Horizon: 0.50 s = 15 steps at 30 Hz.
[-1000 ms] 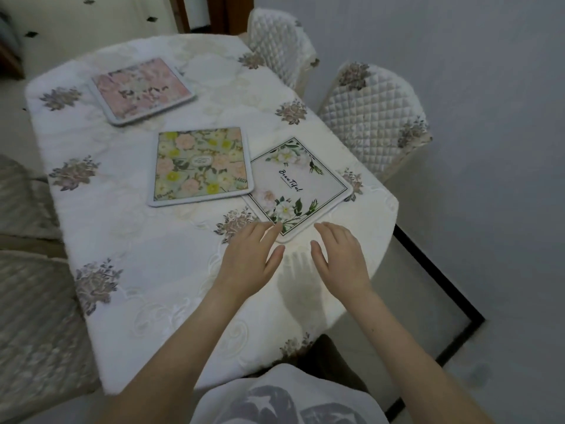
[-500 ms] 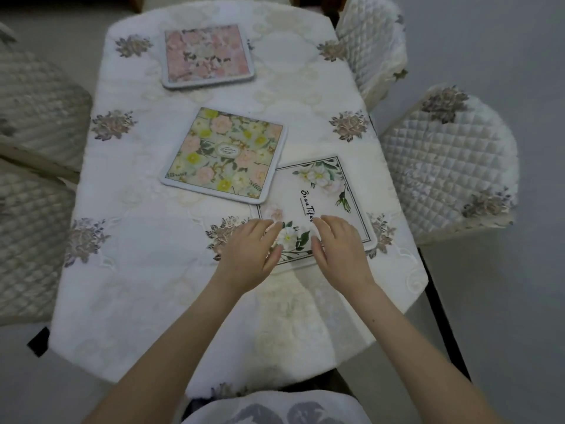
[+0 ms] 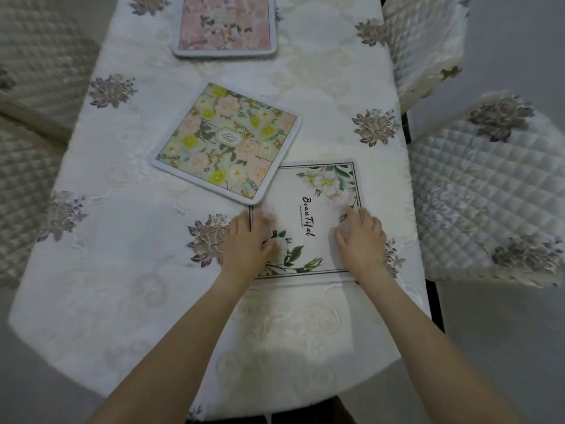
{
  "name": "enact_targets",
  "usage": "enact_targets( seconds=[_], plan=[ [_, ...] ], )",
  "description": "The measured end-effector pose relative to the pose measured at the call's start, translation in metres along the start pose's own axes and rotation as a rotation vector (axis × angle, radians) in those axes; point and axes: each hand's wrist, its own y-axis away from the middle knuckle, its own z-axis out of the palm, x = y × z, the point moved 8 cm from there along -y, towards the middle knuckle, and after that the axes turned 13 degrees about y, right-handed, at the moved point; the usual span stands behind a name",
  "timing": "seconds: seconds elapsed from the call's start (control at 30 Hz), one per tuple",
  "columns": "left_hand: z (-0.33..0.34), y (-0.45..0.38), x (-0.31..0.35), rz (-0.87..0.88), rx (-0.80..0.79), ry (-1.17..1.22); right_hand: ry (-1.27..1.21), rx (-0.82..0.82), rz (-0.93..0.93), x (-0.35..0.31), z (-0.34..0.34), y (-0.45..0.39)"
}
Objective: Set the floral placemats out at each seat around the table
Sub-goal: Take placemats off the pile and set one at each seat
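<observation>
Your two hands lie flat on the white placemat point(image 3: 312, 209), a square mat with a thin black border line, white blossoms and green leaves at two corners, and the script "Beautiful" across its middle. It lies flat on the tabletop point(image 3: 122, 270), close to the edge nearest you. Your left hand point(image 3: 249, 243) presses its left edge and your right hand point(image 3: 360, 240) its right side; the fingers point(image 3: 347, 214) of both are extended and laid close together on the mat, clamped on nothing, though motion blur softens their tips.

Just beyond the white placemat, and overlapping its far-left corner, sits the yellow-and-pink placemat point(image 3: 227, 139), turned at an angle, rounded at the corners with a pale raised rim and a small oval label at its centre. Farther beyond that lies the pink placemat point(image 3: 224, 24), also pale-rimmed, partly cut by the frame.

The tabletop wears a white embossed cloth with scrollwork and grey-mauve flower motifs. To the right of the white placemat stand two chairs point(image 3: 489, 191) in quilted, diamond-stitched covers carrying the same flowers.
</observation>
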Motion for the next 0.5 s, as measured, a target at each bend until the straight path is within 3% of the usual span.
enact_targets(
  seconds=[0.33, 0.5],
  plan=[
    [-0.009, -0.006, -0.016, -0.367, 0.150, 0.488, -0.178, -0.046, 0.186, 0.028, 0.000, -0.020],
    [-0.009, -0.004, -0.027, -0.459, 0.116, 0.625, -0.335, 0.005, 0.229, 0.037, -0.012, -0.015]
  ],
)
